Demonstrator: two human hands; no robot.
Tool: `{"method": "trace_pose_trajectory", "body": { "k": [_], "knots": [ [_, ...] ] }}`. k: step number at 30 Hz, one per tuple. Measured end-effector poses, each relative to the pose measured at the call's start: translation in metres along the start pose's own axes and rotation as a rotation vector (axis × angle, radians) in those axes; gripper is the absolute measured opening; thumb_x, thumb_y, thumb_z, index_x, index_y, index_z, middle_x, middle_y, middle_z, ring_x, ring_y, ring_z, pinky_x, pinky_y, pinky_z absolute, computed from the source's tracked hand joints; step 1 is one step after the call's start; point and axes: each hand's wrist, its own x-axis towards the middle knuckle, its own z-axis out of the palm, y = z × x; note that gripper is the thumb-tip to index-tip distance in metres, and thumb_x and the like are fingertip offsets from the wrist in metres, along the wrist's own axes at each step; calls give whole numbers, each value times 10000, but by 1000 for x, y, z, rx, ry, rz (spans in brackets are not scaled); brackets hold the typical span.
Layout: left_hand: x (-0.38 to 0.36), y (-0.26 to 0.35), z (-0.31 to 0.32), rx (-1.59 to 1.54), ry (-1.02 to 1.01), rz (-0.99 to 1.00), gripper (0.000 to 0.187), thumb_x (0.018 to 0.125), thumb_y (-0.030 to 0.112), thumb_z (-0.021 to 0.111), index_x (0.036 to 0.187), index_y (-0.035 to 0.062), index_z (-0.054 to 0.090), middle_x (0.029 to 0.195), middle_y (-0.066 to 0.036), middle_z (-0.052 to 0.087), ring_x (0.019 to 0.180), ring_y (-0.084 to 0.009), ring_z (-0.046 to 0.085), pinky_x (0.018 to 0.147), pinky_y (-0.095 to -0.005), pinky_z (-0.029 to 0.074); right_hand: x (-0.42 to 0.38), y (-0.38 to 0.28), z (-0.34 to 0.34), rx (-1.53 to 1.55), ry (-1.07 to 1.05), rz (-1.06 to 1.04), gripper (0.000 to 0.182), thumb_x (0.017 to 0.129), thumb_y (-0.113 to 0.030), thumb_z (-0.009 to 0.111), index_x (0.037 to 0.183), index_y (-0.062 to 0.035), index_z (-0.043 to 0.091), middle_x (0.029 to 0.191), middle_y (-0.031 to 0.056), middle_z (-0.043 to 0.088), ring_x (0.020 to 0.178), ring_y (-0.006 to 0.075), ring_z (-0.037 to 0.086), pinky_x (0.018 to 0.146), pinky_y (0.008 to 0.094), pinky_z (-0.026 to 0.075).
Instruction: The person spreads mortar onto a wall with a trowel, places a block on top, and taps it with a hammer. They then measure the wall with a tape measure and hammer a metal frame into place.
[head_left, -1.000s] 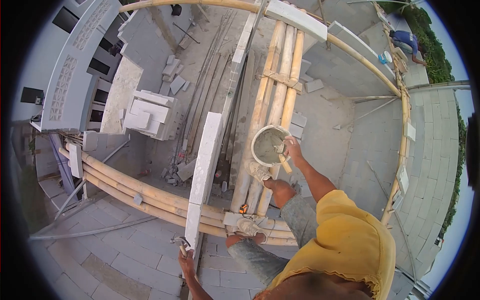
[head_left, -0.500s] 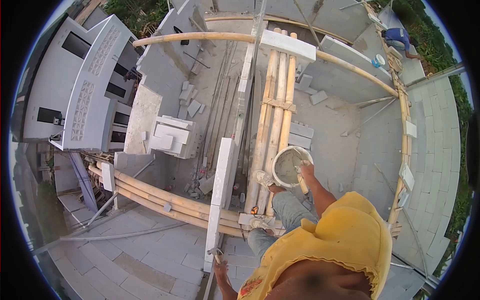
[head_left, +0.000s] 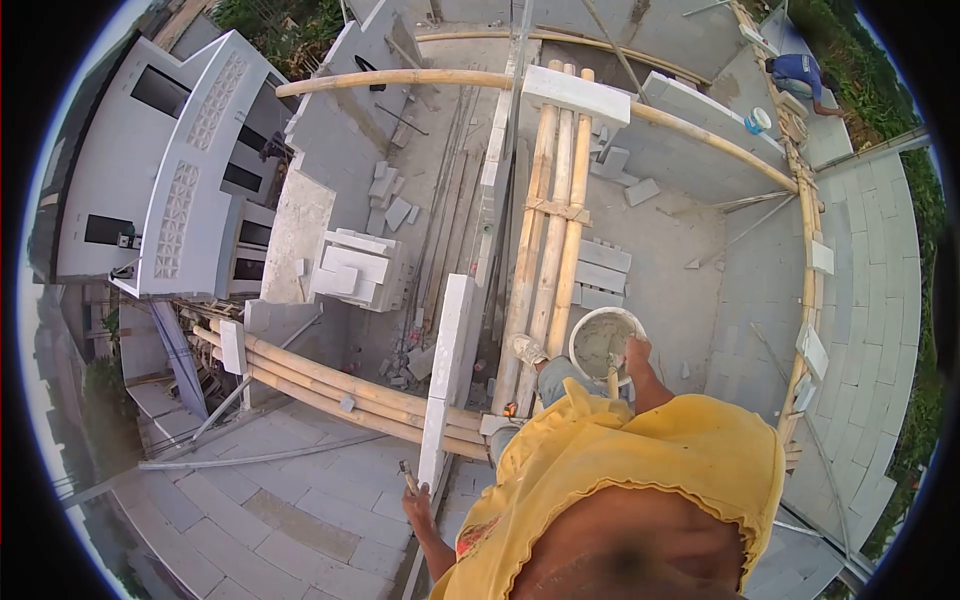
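Observation:
My left hand (head_left: 419,506) is closed around a small hammer (head_left: 406,474) at the near left, beside the end of a narrow white block wall (head_left: 446,370). At the right, my right hand (head_left: 637,352) is closed at the rim of a white bucket (head_left: 575,340) holding grey mortar (head_left: 604,338). Close to that hand, a pale wooden handle (head_left: 613,382) crosses the near rim; its tool's kind is not clear. One shoe (head_left: 528,350) rests on bamboo poles (head_left: 543,240); the other foot is hidden by my yellow top.
An orange tape measure (head_left: 510,409) lies by the wall. A white block (head_left: 577,95) rests across the poles' far end. Stacked blocks (head_left: 355,270) stand on the floor below. Another person (head_left: 797,72) crouches far right near a small bucket (head_left: 757,121). Bamboo (head_left: 350,390) spans the left.
My left hand has moved left and slightly up with the hammer, away from the wall's end. The bucket and my right hand have shifted right and a little down. My body leans further forward.

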Motion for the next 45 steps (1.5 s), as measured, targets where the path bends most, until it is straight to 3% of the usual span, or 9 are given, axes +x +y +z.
{"method": "trace_pose_trajectory", "body": {
  "k": [8,15,20,23,29,35,39,42,45],
  "knots": [
    [-29,39,-34,-58,-29,-60,399,839,120,755,1192,-34,651,700,-27,594,515,-106,515,451,-280,392,-15,-38,-14,112,-30,200,280,916,-159,631,1164,-29,614,803,84,555,560,194,515,439,355,436],
    [42,124,-120,164,180,193,160,890,142,697,966,26,617,611,-19,541,433,-95,456,365,-275,335,-30,-62,-18,219,-78,129,175,933,-176,623,1049,-45,612,723,59,511,508,157,467,468,349,473],
    [87,185,-132,43,237,325,190,947,216,657,1007,56,574,587,10,473,417,-83,409,347,-260,303,-51,-87,-22,315,-28,118,119,931,-172,616,934,-56,593,706,50,484,530,163,476,472,348,474],
    [83,202,-112,122,159,359,196,955,232,643,995,53,576,602,-22,483,439,-119,456,387,-312,369,-60,-89,-28,330,-3,137,293,934,-123,609,1203,-11,581,798,64,515,565,167,504,450,326,449],
    [60,135,-93,527,42,366,354,891,283,665,1117,12,648,903,-245,688,864,-424,666,776,-481,491,-8,-80,-38,180,-45,26,220,906,-141,619,1083,-11,627,858,67,540,618,193,532,463,318,414],
    [7,-13,-78,358,126,113,396,880,312,659,1142,16,647,933,-262,690,911,-440,671,809,-491,494,-7,-119,-10,-128,-223,-133,212,833,-194,654,866,14,631,719,114,595,542,244,586,418,372,407],
    [-54,-114,-22,149,171,-194,393,877,321,656,1132,22,648,896,-240,696,827,-401,687,762,-481,510,105,-90,0,-924,-458,-734,211,884,-203,627,967,-11,649,810,79,613,624,229,596,499,383,448],
    [-110,-147,44,-47,179,-409,394,877,320,659,1140,26,650,883,-216,704,761,-351,699,697,-457,523,19,-146,40,-783,-505,-406,242,938,-208,615,1112,-42,641,908,50,620,763,220,607,625,405,488],
    [-170,-152,126,-225,139,-493,400,874,319,667,1147,27,650,878,-196,709,718,-313,700,645,-433,530,-22,-174,78,-781,-596,-434,285,970,-199,601,1218,-63,632,963,33,618,774,198,590,635,381,495]
  ]
}}
